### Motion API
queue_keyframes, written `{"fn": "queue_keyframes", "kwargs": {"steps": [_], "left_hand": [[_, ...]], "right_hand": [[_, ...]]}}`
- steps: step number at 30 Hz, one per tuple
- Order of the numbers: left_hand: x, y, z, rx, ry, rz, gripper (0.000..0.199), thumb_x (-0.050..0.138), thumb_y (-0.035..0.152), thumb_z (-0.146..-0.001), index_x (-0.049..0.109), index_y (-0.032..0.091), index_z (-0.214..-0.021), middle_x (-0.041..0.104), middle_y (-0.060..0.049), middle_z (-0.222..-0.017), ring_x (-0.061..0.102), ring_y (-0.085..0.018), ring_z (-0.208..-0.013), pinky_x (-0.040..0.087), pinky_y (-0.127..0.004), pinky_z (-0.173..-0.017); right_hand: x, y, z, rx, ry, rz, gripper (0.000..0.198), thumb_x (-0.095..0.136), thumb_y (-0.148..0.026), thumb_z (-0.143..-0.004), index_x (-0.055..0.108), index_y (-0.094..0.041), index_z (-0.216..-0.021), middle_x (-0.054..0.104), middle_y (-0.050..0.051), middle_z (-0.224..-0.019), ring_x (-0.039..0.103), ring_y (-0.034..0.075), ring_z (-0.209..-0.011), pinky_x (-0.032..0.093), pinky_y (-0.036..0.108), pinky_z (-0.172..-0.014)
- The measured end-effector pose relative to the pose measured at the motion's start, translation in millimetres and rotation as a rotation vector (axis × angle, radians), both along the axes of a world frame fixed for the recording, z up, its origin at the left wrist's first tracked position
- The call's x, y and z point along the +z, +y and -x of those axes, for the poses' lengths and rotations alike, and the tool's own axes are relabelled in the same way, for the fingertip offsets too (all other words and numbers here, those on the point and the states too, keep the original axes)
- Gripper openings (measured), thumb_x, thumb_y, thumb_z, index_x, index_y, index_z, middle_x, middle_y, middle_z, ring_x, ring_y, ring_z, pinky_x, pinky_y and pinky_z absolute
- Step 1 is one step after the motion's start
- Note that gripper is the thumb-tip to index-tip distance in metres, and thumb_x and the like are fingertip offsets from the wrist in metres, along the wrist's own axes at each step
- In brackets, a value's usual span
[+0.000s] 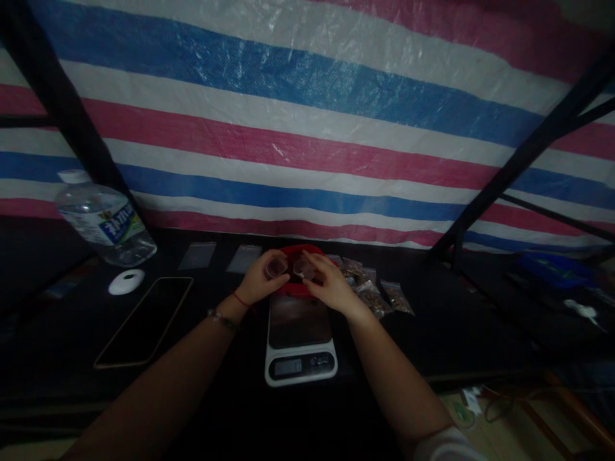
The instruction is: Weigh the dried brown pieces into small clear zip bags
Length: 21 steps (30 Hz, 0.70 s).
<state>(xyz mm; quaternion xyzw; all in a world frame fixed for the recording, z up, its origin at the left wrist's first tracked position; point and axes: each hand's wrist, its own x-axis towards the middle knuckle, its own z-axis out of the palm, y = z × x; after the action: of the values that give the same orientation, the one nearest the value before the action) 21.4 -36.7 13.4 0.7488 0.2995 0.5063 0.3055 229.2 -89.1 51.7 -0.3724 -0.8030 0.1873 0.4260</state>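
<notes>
My left hand (260, 276) is closed around a small clear plastic cup (275, 267), tilted over a red bowl (300, 292). In my right hand (331, 282) is a second small clear piece (303, 268), a cup or a lid; I cannot tell which. Both hands are held close together above the bowl, whose contents are mostly hidden and dark. Just in front of the bowl lies a white kitchen scale (300, 352) with a dark plate and a small display. Several small zip bags (372, 296) filled with brownish bits lie right of my right hand.
Flat clear zip bags (197, 255) lie left of the hands. Beyond them are a phone (145, 322), a white oval object (126, 282) and a large water bottle (106, 221). A striped tarpaulin (298, 147) hangs behind the black table, between dark metal posts (494, 182).
</notes>
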Motion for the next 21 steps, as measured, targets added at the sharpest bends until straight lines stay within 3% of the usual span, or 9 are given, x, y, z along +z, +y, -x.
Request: {"fn": "queue_keyframes", "kwargs": {"steps": [3,8,12,16,21], "left_hand": [[-6.8,12,10,0.025,-0.186,-0.023,0.038,0.065,0.037,-0.074,0.051,0.019,-0.104,0.061,-0.003,-0.086,0.060,-0.017,-0.080,0.047,-0.030,-0.075],[-14.5,26,18,0.139,-0.302,-0.030,0.033,0.066,0.036,-0.074,0.052,0.020,-0.098,0.059,0.000,-0.079,0.057,-0.014,-0.073,0.045,-0.028,-0.072],[-19.0,32,19,0.192,-0.291,0.001,0.035,0.065,0.040,-0.072,0.053,0.019,-0.097,0.057,-0.001,-0.079,0.056,-0.014,-0.072,0.046,-0.028,-0.072],[-21.6,35,21,0.241,-0.243,0.035,0.033,0.061,0.039,-0.073,0.052,0.018,-0.097,0.057,-0.002,-0.083,0.057,-0.014,-0.076,0.046,-0.028,-0.074],[-17.4,29,21,0.242,-0.128,0.033,0.034,0.059,0.039,-0.074,0.050,0.019,-0.098,0.057,-0.001,-0.080,0.057,-0.015,-0.074,0.047,-0.029,-0.071]], "right_hand": [[8,-11,3,0.085,-0.051,0.088,0.065,0.059,-0.009,-0.074,0.044,-0.023,-0.136,0.058,0.008,-0.124,0.056,0.019,-0.111,0.044,0.036,-0.097],[3,-36,11,0.144,-0.334,0.120,0.043,0.075,-0.021,-0.068,0.064,-0.020,-0.110,0.065,0.007,-0.106,0.057,0.022,-0.104,0.044,0.037,-0.092],[0,-45,-4,0.101,-0.338,0.105,0.055,0.075,-0.032,-0.072,0.057,-0.021,-0.123,0.061,0.010,-0.117,0.052,0.024,-0.112,0.040,0.040,-0.097],[5,-37,-22,-0.030,-0.356,0.114,0.021,0.053,-0.021,-0.089,0.067,-0.019,-0.105,0.066,0.007,-0.100,0.060,0.018,-0.096,0.045,0.034,-0.088],[-5,-26,-13,-0.056,-0.637,0.136,0.019,0.055,-0.011,-0.084,0.071,-0.016,-0.093,0.068,0.008,-0.092,0.062,0.017,-0.088,0.046,0.030,-0.082]]}}
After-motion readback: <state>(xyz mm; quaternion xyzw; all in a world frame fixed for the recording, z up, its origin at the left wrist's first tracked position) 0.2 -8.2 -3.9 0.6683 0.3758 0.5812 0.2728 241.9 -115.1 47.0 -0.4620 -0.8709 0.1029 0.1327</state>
